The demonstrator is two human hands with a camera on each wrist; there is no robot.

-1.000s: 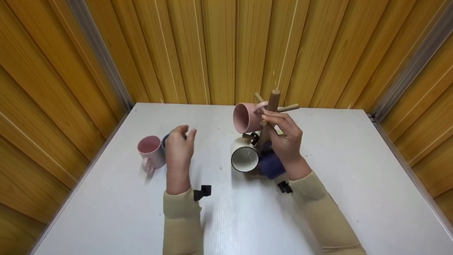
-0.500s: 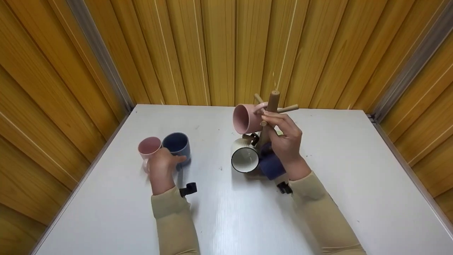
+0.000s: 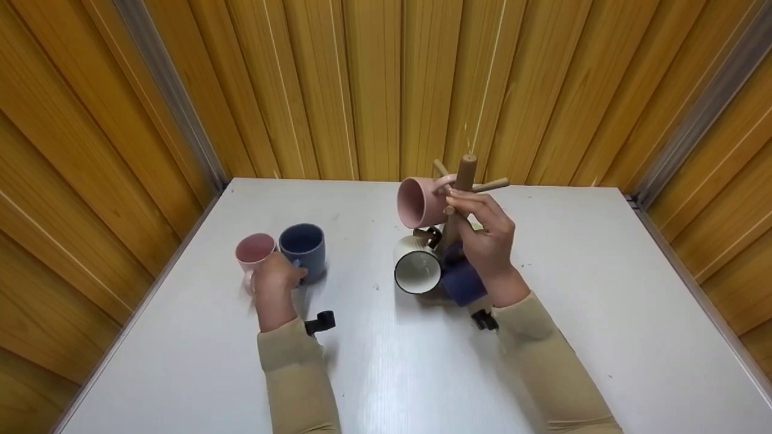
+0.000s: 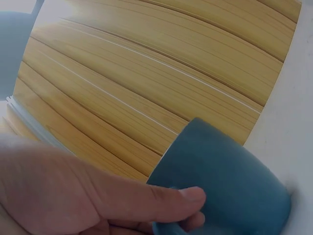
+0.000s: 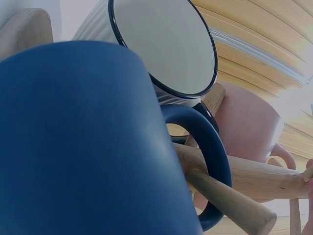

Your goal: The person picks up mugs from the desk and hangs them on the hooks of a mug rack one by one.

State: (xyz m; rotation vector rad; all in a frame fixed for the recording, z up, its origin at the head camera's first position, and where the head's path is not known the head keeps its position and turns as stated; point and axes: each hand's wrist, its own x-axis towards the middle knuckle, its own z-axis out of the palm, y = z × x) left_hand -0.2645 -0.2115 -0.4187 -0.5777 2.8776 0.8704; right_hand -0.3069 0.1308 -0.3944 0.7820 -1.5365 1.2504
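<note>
In the head view, my left hand [image 3: 276,283] holds the handle of a blue mug [image 3: 304,241] standing upright on the table. The left wrist view shows the thumb and a fingertip pinching that handle. My right hand [image 3: 490,238] grips the post of a wooden mug tree [image 3: 467,172] near its upper pegs; some fingers are hidden. From the tree hang a pink mug [image 3: 416,202], a white mug [image 3: 418,271] with a black rim, and a dark blue mug [image 3: 464,283]. In the right wrist view, a peg [image 5: 234,203] passes through the dark blue mug's handle.
Another pink mug [image 3: 256,247] stands upright to the left of the blue mug, partly behind my left hand. A bare peg [image 3: 491,184] points right from the tree's top. Wood-panelled walls [image 3: 374,90] enclose the white table [image 3: 362,361] at the back and sides.
My left hand has moved left and down to the blue mug, and its fingers have closed on the handle. The blue mug has shifted slightly. My right hand has stayed in place.
</note>
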